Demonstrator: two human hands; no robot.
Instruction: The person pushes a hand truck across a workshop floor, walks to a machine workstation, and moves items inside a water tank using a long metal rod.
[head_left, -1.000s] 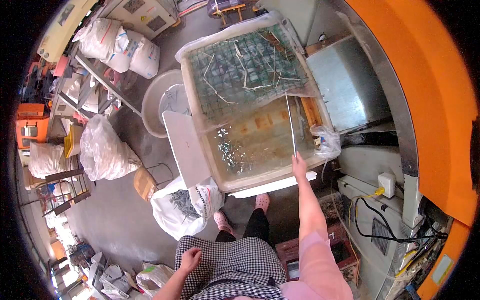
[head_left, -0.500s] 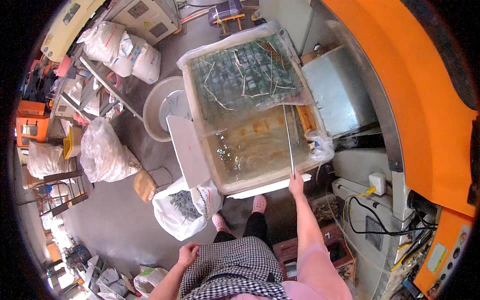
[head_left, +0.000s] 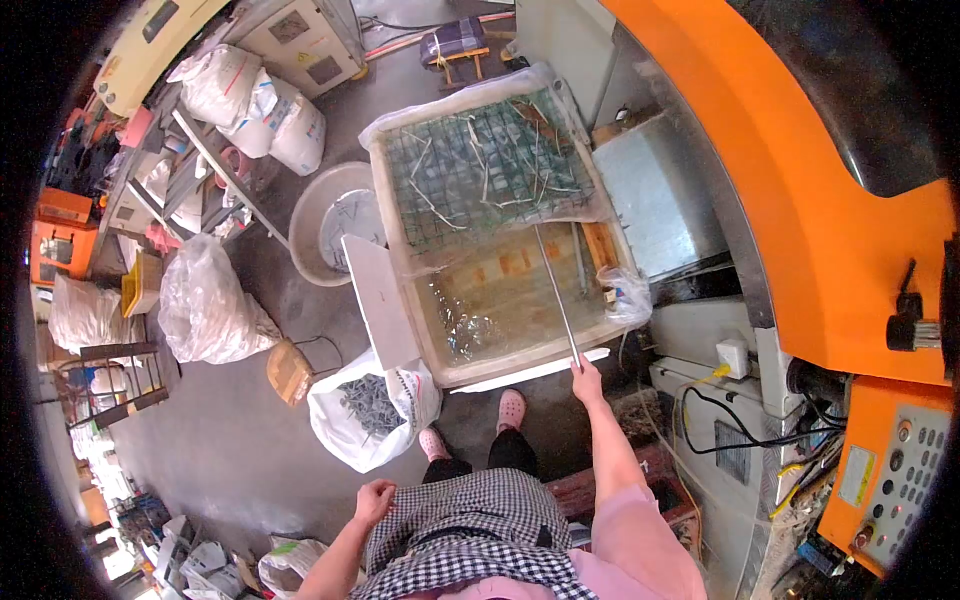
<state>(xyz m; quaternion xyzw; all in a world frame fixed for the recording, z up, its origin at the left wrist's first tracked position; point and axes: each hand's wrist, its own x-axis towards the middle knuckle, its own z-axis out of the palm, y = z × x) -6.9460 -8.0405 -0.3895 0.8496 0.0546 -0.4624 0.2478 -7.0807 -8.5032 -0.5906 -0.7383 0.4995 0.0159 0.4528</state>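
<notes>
My right hand [head_left: 587,382] is closed round the near end of a long thin metal rod [head_left: 558,295]. The rod slants away over a large water-filled tub [head_left: 520,359], its far end by the edge of a green mesh [head_left: 425,165]. Thin whitish branching strips [head_left: 484,165] lie on the mesh, over blurred pale pieces. Brownish water [head_left: 500,300] shows in the near half. My left hand [head_left: 375,500] hangs beside the checked apron [head_left: 450,505], fingers curled, with nothing visible in it.
A white sack [head_left: 335,430] of grey pieces stands near my feet, below a pale board [head_left: 382,300] against the tub. A round basin [head_left: 305,245] sits left. An orange machine [head_left: 790,250] and cables [head_left: 740,438] flank the right. Full sacks [head_left: 295,130] stand at the back left.
The rod's far end has shifted left along the mesh edge, and my right hand has moved slightly left. The view has turned a little, showing more of the orange machine's control panel.
</notes>
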